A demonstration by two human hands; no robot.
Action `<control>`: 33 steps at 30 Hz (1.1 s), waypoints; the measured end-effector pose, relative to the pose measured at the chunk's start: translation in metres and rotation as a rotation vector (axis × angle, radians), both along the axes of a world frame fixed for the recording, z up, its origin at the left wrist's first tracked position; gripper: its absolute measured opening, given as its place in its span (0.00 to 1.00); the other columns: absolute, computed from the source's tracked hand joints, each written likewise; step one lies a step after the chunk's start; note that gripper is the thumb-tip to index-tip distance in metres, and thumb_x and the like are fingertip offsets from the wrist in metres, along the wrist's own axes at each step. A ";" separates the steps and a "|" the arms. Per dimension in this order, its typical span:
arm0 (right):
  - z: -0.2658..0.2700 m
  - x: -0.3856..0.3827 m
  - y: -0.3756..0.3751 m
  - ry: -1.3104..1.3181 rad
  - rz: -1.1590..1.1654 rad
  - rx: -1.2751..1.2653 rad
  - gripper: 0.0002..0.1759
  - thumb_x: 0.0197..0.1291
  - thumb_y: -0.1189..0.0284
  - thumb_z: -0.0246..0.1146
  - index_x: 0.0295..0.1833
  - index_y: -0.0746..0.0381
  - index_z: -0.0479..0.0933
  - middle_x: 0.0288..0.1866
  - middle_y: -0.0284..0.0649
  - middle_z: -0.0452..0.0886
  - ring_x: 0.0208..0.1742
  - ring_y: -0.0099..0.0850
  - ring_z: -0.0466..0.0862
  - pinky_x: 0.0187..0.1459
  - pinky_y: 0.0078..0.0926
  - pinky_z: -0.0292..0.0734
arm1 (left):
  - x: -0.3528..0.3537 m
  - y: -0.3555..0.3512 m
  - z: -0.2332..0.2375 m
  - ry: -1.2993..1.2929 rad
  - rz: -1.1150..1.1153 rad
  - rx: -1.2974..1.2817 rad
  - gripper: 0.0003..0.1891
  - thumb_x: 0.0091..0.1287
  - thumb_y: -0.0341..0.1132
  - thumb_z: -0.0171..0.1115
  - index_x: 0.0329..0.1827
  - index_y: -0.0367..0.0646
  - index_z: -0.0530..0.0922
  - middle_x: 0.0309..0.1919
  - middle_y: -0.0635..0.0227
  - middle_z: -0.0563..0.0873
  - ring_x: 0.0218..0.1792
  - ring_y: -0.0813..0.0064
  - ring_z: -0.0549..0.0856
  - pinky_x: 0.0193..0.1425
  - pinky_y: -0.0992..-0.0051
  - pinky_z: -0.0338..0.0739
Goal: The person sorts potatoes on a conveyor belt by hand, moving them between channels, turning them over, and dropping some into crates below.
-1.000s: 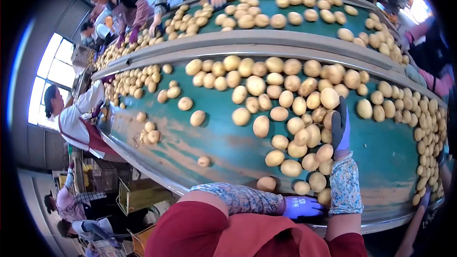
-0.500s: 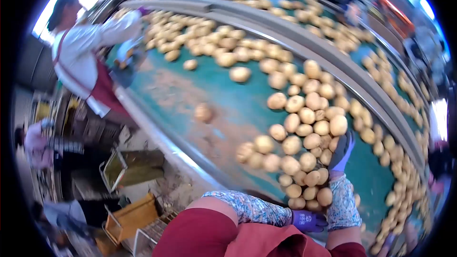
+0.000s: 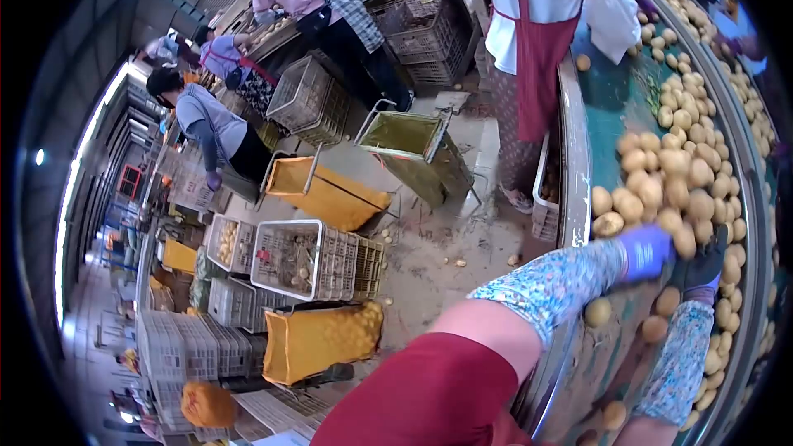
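Swung further left since the earlier frame in the head view, bringing the left hand [image 3: 648, 252] up from the near edge of the green belt [image 3: 601, 128] to the clustered potatoes [image 3: 675, 163] lying on it, just beside the right hand [image 3: 705, 266]. Best worked, by the look of it, with palms low and contact broad, pushing gently to avoid bruising skins or letting strays slip past. Meeting the cluster with left fingers; cannot tell how far curled, given hidden tips. Holding right fingers outstretched, apparently against potatoes, closed around none.
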State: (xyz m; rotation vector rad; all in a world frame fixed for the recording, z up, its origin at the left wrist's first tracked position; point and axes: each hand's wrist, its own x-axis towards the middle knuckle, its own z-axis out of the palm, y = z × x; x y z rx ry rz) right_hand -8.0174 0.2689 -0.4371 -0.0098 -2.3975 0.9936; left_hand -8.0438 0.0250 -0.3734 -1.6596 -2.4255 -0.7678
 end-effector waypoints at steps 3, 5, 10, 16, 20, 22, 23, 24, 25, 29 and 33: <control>0.067 0.035 0.015 -0.062 -0.030 -0.252 0.28 0.78 0.71 0.49 0.78 0.68 0.58 0.74 0.47 0.69 0.72 0.34 0.71 0.66 0.23 0.72 | -0.024 -0.028 0.027 0.089 0.312 0.262 0.18 0.53 0.30 0.63 0.50 0.42 0.81 0.54 0.56 0.77 0.61 0.49 0.74 0.62 0.54 0.72; 0.080 0.089 0.008 -0.085 -0.091 -0.246 0.28 0.77 0.71 0.49 0.78 0.68 0.58 0.74 0.47 0.69 0.72 0.34 0.71 0.66 0.24 0.72 | -0.003 -0.041 0.032 0.144 0.371 0.337 0.21 0.53 0.30 0.65 0.53 0.41 0.79 0.56 0.54 0.77 0.62 0.48 0.74 0.63 0.53 0.72; 0.088 0.244 -0.037 -0.176 -0.257 -0.215 0.30 0.75 0.71 0.51 0.78 0.68 0.58 0.73 0.48 0.69 0.72 0.36 0.71 0.67 0.26 0.72 | 0.107 -0.125 0.044 -0.135 0.063 0.127 0.28 0.53 0.32 0.70 0.60 0.39 0.77 0.61 0.52 0.77 0.63 0.46 0.75 0.70 0.54 0.71; 0.101 0.398 -0.090 -0.261 -0.348 -0.239 0.32 0.72 0.71 0.53 0.78 0.68 0.58 0.73 0.49 0.69 0.72 0.37 0.70 0.67 0.28 0.71 | 0.305 -0.091 0.075 -0.348 -0.318 0.180 0.22 0.53 0.34 0.65 0.53 0.40 0.79 0.55 0.52 0.80 0.58 0.48 0.78 0.62 0.53 0.74; 0.116 0.496 -0.108 -0.249 -0.425 -0.265 0.33 0.71 0.71 0.55 0.78 0.68 0.58 0.73 0.49 0.69 0.72 0.38 0.70 0.68 0.30 0.70 | 0.456 -0.026 0.073 -0.297 -0.739 0.371 0.16 0.50 0.39 0.69 0.41 0.45 0.82 0.42 0.57 0.82 0.48 0.50 0.81 0.50 0.54 0.77; 0.123 0.543 -0.116 -0.243 -0.461 -0.284 0.34 0.70 0.71 0.55 0.78 0.68 0.58 0.73 0.50 0.69 0.72 0.39 0.70 0.68 0.31 0.70 | 0.549 0.023 -0.005 -0.354 -1.024 0.362 0.16 0.57 0.47 0.66 0.44 0.50 0.82 0.49 0.55 0.82 0.48 0.48 0.81 0.51 0.50 0.77; 0.125 0.558 -0.120 -0.244 -0.468 -0.295 0.34 0.69 0.71 0.56 0.78 0.68 0.58 0.73 0.50 0.68 0.72 0.39 0.70 0.68 0.31 0.70 | 0.577 0.036 -0.031 -0.392 -1.191 0.349 0.19 0.64 0.54 0.64 0.49 0.52 0.82 0.53 0.53 0.81 0.47 0.47 0.82 0.51 0.47 0.77; 0.126 0.573 -0.123 -0.240 -0.475 -0.305 0.34 0.69 0.71 0.56 0.78 0.68 0.58 0.73 0.50 0.68 0.72 0.39 0.70 0.68 0.31 0.70 | 0.585 0.033 -0.025 -0.364 -1.206 0.201 0.17 0.67 0.52 0.62 0.47 0.51 0.81 0.52 0.53 0.82 0.48 0.47 0.82 0.51 0.49 0.77; 0.128 0.587 -0.127 -0.245 -0.483 -0.313 0.35 0.69 0.71 0.56 0.78 0.68 0.58 0.73 0.50 0.68 0.72 0.39 0.70 0.68 0.32 0.70 | 0.593 0.029 -0.015 -0.344 -1.170 0.136 0.16 0.66 0.52 0.62 0.47 0.51 0.81 0.52 0.54 0.82 0.48 0.48 0.82 0.51 0.49 0.77; 0.131 0.627 -0.133 -0.255 -0.494 -0.321 0.36 0.67 0.71 0.58 0.78 0.68 0.57 0.72 0.50 0.68 0.72 0.40 0.70 0.68 0.33 0.69 | 0.622 0.030 0.004 -0.317 -1.071 0.136 0.15 0.63 0.50 0.63 0.45 0.51 0.82 0.51 0.55 0.82 0.48 0.48 0.82 0.51 0.49 0.77; 0.129 0.643 -0.136 -0.260 -0.467 -0.333 0.37 0.65 0.71 0.59 0.78 0.68 0.57 0.72 0.51 0.68 0.72 0.41 0.70 0.69 0.35 0.69 | 0.637 0.033 0.007 -0.285 -0.995 0.128 0.14 0.59 0.47 0.65 0.43 0.52 0.83 0.51 0.56 0.82 0.49 0.48 0.81 0.51 0.50 0.77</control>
